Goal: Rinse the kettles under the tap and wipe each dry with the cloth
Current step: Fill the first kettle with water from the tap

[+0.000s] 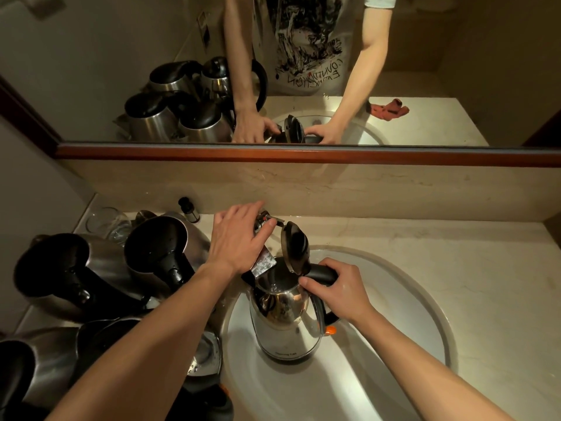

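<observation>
Here, the black curved handle (321, 273) of the shiny steel kettle (285, 323) is gripped by the right hand (340, 287); the kettle is held upright in the white round sink (394, 299), lid (294, 246) raised. At ten o'clock, the chrome tap lever (265, 221) is grasped by the left hand (236, 238). At nine o'clock, more steel kettles (91, 268) are crowded.

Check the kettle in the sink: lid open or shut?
Open. The lid stands hinged up above the mouth of the kettle, interior visible, while the right hand grips its handle.

Pale marble counter (455, 250) bearing steel kettles (91, 268), glasses (103, 221), beside its sunken basin (409, 299).
</observation>
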Demonstrator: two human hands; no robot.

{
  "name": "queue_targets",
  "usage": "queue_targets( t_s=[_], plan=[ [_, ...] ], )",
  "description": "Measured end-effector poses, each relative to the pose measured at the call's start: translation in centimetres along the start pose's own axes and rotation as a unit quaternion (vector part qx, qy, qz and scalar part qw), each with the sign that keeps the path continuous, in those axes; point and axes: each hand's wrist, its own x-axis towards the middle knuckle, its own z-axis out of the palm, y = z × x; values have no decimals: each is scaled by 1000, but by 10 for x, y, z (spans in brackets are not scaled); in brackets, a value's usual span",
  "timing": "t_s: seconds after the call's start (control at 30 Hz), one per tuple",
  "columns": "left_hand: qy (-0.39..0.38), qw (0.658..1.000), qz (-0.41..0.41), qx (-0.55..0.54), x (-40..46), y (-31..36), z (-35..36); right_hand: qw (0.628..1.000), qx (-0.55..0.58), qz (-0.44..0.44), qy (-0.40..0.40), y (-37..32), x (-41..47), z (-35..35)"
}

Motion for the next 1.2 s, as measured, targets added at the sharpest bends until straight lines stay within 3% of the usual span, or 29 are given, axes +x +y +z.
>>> queue_targets(
  t_s=[1.2],
  plan=[
    [11,1000,8,-1,0,-1,2,1000,-5,-4,-15,1,7,-2]
  ],
)
